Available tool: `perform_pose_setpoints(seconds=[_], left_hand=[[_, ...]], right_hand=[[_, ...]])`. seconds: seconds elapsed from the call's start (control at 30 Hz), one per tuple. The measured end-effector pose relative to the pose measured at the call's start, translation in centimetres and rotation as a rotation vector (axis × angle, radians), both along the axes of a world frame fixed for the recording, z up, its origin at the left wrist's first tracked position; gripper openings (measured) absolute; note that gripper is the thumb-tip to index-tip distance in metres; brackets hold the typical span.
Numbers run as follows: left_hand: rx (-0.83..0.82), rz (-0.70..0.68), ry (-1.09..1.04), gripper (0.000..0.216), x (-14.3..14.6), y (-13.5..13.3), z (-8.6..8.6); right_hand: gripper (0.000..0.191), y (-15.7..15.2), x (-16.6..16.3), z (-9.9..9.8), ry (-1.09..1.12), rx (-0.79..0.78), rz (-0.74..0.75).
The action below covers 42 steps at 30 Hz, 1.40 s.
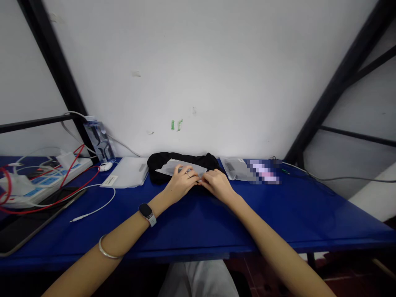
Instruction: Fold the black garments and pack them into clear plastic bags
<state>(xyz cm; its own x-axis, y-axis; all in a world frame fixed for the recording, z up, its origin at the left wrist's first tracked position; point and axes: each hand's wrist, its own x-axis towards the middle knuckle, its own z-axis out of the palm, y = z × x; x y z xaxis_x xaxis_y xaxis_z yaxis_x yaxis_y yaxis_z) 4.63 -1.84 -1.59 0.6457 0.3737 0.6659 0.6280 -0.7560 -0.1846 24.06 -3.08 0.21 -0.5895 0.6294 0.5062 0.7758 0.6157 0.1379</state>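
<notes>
A black folded cloth (161, 161) lies against the wall on the blue table (278, 214). A clear plastic bag (169, 167) rests on top of it. My left hand (181, 180), with a ring, a watch and a bangle on that arm, presses curled fingers on the bag's near edge. My right hand (218, 183) pinches the same edge just to the right. The two hands almost touch.
A stack of clear plastic bags (128, 172) lies left of the cloth, another clear bag (233, 168) to its right. At far left are white power strips (40, 177) with red and white cables, a tablet (27, 225) and a water bottle (100, 142). Black frame bars rise on both sides.
</notes>
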Motion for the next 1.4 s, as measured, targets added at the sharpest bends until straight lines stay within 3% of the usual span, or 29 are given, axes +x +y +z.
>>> perform_pose_setpoints(seconds=[0.17, 0.33, 0.53, 0.7, 1.03, 1.27, 1.4], left_hand=[[-0.02, 0.001, -0.03, 0.024, -0.2, -0.4, 0.3], [0.015, 0.037, 0.014, 0.026, -0.6, -0.1, 0.5], [0.003, 0.239, -0.06, 0.023, -5.9, 2.1, 1.7], [-0.022, 0.373, -0.126, 0.024, -9.2, 2.9, 2.4], [-0.012, 0.42, -0.154, 0.028, -9.0, 3.0, 2.2], [-0.004, 0.408, -0.207, 0.027, -8.1, 2.6, 2.4], [0.04, 0.361, -0.198, 0.027, -7.3, 2.3, 2.4]], right_hand=[[0.019, -0.4, -0.3, 0.0, 0.006, 0.018, 0.121], [0.024, -0.6, -0.1, 0.2, -0.01, 0.046, 0.097], [0.023, 0.2, 1.7, 0.7, 0.039, 0.093, -0.103], [0.021, 0.5, 2.2, 0.8, 0.07, 0.089, -0.175], [0.019, 0.3, 2.2, 0.9, 0.066, 0.079, -0.192], [0.02, -0.2, 1.1, 0.9, 0.111, 0.079, 0.001], [0.025, -0.2, 0.0, 0.5, 0.06, 0.128, -0.017]])
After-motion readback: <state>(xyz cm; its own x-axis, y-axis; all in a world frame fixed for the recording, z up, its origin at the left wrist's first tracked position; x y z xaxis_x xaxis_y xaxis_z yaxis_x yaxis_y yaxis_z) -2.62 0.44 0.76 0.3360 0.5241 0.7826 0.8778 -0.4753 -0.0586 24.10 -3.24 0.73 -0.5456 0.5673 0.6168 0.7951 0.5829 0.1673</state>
